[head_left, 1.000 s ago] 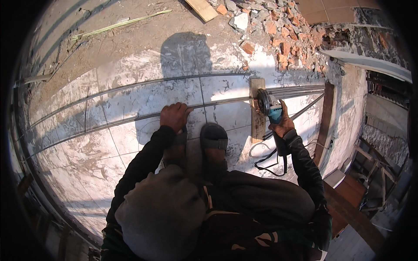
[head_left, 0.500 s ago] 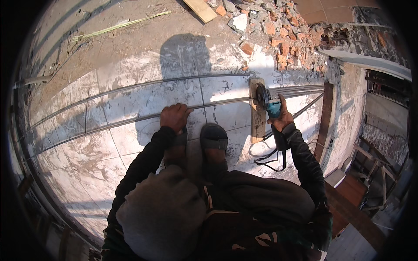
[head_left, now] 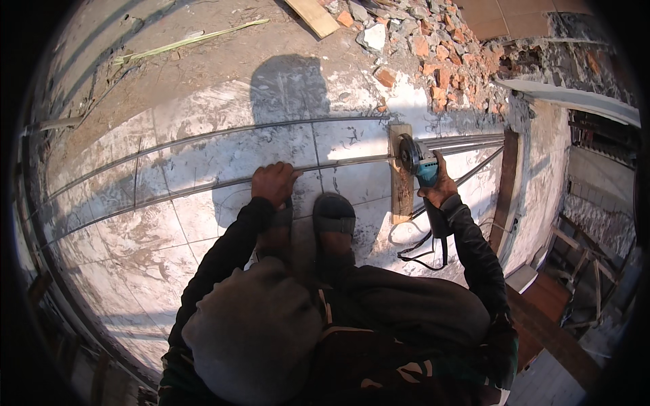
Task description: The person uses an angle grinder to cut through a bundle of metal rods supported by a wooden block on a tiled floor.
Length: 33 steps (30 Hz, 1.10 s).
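Observation:
My right hand (head_left: 440,184) is wrapped round the body of a teal and black angle grinder (head_left: 426,172). The grinder's dark disc (head_left: 407,153) stands over a wooden board (head_left: 401,197), where the near metal rod (head_left: 352,162) crosses it; whether disc and rod touch I cannot tell. Farther left, my left hand (head_left: 274,183) is closed on that same long thin rod, just ahead of my sandalled foot. A second rod (head_left: 223,132) runs roughly parallel beyond it. From the grinder's rear, a black cord (head_left: 433,260) loops down onto the tiles.
Broken brick and rubble (head_left: 440,61) lie at the far right, near a loose plank (head_left: 313,17). More rods (head_left: 467,141) reach right to a dark beam (head_left: 504,183) beside a low wall. My sandals (head_left: 334,215) stand on the dusty white tile floor (head_left: 135,271).
Almost nothing differs. The whole view has shifted very slightly, while both hands keep their hold and the grinder stays over the board.

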Each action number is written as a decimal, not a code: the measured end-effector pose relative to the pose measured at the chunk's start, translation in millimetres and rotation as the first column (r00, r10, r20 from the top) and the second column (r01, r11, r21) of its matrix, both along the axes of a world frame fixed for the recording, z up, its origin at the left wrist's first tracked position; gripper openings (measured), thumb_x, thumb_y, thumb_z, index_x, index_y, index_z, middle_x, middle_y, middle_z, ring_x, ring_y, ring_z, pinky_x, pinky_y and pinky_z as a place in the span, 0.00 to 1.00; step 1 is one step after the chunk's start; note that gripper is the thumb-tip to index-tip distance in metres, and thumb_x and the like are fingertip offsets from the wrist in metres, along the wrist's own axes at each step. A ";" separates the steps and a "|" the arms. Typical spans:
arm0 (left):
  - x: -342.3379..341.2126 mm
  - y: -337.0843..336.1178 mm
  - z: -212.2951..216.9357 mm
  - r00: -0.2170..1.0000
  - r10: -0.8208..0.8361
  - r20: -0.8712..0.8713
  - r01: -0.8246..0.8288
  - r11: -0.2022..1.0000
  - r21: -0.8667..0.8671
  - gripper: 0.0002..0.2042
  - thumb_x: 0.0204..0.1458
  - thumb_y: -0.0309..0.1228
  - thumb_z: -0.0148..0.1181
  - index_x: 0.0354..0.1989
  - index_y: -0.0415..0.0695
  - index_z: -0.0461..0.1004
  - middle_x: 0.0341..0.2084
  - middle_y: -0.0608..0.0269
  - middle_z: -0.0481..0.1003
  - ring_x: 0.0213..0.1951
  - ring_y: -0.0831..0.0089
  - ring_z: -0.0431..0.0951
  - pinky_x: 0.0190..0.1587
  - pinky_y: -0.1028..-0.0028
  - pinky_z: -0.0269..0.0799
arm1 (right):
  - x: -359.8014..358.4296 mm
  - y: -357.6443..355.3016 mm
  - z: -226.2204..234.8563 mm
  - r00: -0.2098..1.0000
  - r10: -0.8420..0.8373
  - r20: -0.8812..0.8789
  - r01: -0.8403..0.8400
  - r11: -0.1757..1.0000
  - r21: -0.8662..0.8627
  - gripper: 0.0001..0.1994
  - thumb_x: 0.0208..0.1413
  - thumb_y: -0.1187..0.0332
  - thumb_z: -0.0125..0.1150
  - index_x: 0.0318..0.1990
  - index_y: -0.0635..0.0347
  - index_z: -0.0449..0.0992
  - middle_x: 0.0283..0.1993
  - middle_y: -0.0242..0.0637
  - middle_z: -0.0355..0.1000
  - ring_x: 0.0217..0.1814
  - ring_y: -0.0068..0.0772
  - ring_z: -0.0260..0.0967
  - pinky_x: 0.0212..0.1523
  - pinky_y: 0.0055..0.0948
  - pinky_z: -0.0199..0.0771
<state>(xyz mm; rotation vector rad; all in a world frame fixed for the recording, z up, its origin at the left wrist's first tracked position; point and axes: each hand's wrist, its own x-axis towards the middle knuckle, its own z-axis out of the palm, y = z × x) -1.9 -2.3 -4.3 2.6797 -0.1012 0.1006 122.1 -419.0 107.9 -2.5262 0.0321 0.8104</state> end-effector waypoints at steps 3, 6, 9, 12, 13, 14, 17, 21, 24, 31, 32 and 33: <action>0.4 -1.4 1.3 1.000 -0.009 0.012 0.009 1.000 -0.021 0.13 0.54 0.43 0.61 0.25 0.49 0.71 0.21 0.65 0.72 0.25 0.63 0.76 0.30 0.62 0.70 | 2.9 -10.7 -4.7 1.000 -0.013 -0.020 0.012 0.998 -0.055 0.59 0.34 0.71 0.72 0.73 0.43 0.37 0.60 0.51 0.69 0.60 0.53 0.69 0.58 0.38 0.70; -1.5 0.0 -3.8 1.000 0.001 -0.004 -0.001 1.000 -0.017 0.13 0.53 0.42 0.62 0.26 0.48 0.71 0.21 0.62 0.72 0.24 0.58 0.75 0.28 0.60 0.69 | 2.1 -3.1 -2.5 0.999 -0.034 0.029 0.033 0.999 0.008 0.58 0.32 0.72 0.72 0.73 0.45 0.39 0.60 0.51 0.69 0.60 0.53 0.69 0.58 0.37 0.70; -0.3 -1.2 -2.9 1.000 0.004 0.005 -0.004 1.000 -0.020 0.13 0.53 0.43 0.62 0.26 0.48 0.71 0.21 0.62 0.72 0.24 0.59 0.75 0.28 0.61 0.69 | 6.5 1.4 23.7 0.993 -0.061 0.101 0.044 0.986 0.162 0.57 0.31 0.75 0.71 0.72 0.46 0.42 0.58 0.47 0.70 0.57 0.50 0.70 0.57 0.34 0.70; 0.0 -0.4 -2.1 1.000 -0.004 0.001 0.004 1.000 0.009 0.14 0.53 0.43 0.62 0.26 0.47 0.71 0.21 0.62 0.72 0.23 0.59 0.75 0.27 0.60 0.69 | 12.9 5.6 38.5 0.990 -0.076 0.119 0.043 0.965 0.259 0.57 0.30 0.79 0.69 0.72 0.46 0.42 0.57 0.43 0.69 0.57 0.43 0.69 0.55 0.32 0.70; 0.4 -0.3 -1.7 1.000 -0.003 -0.013 0.004 1.000 0.006 0.13 0.53 0.43 0.62 0.26 0.47 0.71 0.21 0.62 0.72 0.23 0.59 0.76 0.27 0.60 0.69 | 12.4 7.4 37.8 0.990 -0.098 0.101 0.067 0.958 0.279 0.58 0.30 0.80 0.69 0.72 0.46 0.42 0.57 0.42 0.69 0.57 0.42 0.69 0.56 0.31 0.70; 0.3 -0.3 -1.3 1.000 -0.002 -0.027 0.002 1.000 0.003 0.13 0.53 0.43 0.62 0.26 0.47 0.71 0.21 0.62 0.72 0.24 0.58 0.76 0.27 0.60 0.69 | 11.5 9.4 37.1 0.989 -0.120 0.081 0.090 0.950 0.299 0.58 0.30 0.81 0.69 0.73 0.47 0.42 0.56 0.42 0.69 0.57 0.41 0.69 0.56 0.31 0.69; 0.8 -1.2 0.5 0.999 -0.007 -0.046 0.007 1.000 -0.002 0.13 0.53 0.42 0.61 0.26 0.47 0.71 0.21 0.61 0.72 0.24 0.58 0.76 0.26 0.59 0.69 | 6.0 10.9 31.6 0.988 -0.155 -0.004 0.147 0.928 0.344 0.58 0.30 0.83 0.69 0.73 0.50 0.41 0.58 0.40 0.69 0.60 0.39 0.67 0.59 0.28 0.66; 0.6 -0.2 1.3 0.999 0.000 -0.054 -0.001 1.000 -0.018 0.13 0.53 0.42 0.61 0.27 0.47 0.71 0.21 0.61 0.72 0.24 0.57 0.76 0.26 0.59 0.69 | -5.4 3.3 12.8 0.988 -0.148 -0.042 0.153 0.938 0.311 0.59 0.31 0.81 0.71 0.73 0.51 0.41 0.61 0.44 0.66 0.63 0.43 0.64 0.62 0.30 0.64; 0.6 -0.7 3.5 1.000 -0.012 0.004 0.012 1.000 -0.026 0.13 0.53 0.42 0.62 0.27 0.47 0.71 0.21 0.61 0.71 0.23 0.57 0.75 0.26 0.59 0.69 | -10.9 -2.9 9.5 0.995 -0.103 -0.009 0.103 0.972 0.213 0.59 0.30 0.79 0.72 0.73 0.50 0.40 0.62 0.47 0.64 0.64 0.46 0.64 0.63 0.32 0.63; -0.1 -0.4 1.4 0.999 -0.010 -0.038 0.009 1.000 -0.015 0.13 0.53 0.42 0.62 0.27 0.47 0.71 0.21 0.61 0.71 0.24 0.57 0.75 0.27 0.60 0.69 | -14.2 -6.5 5.8 0.987 -0.149 -0.056 0.158 0.957 0.242 0.59 0.32 0.80 0.72 0.73 0.48 0.39 0.63 0.45 0.64 0.64 0.44 0.64 0.62 0.32 0.65; -0.2 -0.5 1.9 0.999 -0.010 -0.037 0.009 1.000 -0.016 0.13 0.53 0.42 0.62 0.27 0.47 0.71 0.21 0.61 0.71 0.24 0.57 0.75 0.27 0.60 0.69 | -14.2 -6.5 5.2 0.988 -0.143 -0.053 0.152 0.956 0.251 0.59 0.32 0.81 0.72 0.73 0.48 0.39 0.62 0.45 0.64 0.64 0.43 0.64 0.62 0.32 0.65; -0.1 -0.6 2.2 0.999 -0.009 -0.036 0.009 1.000 -0.018 0.13 0.53 0.42 0.62 0.27 0.47 0.71 0.21 0.61 0.71 0.24 0.57 0.75 0.27 0.60 0.69 | -14.3 -6.4 4.8 0.989 -0.138 -0.051 0.146 0.954 0.261 0.59 0.32 0.81 0.72 0.73 0.48 0.39 0.62 0.45 0.64 0.64 0.43 0.64 0.62 0.32 0.65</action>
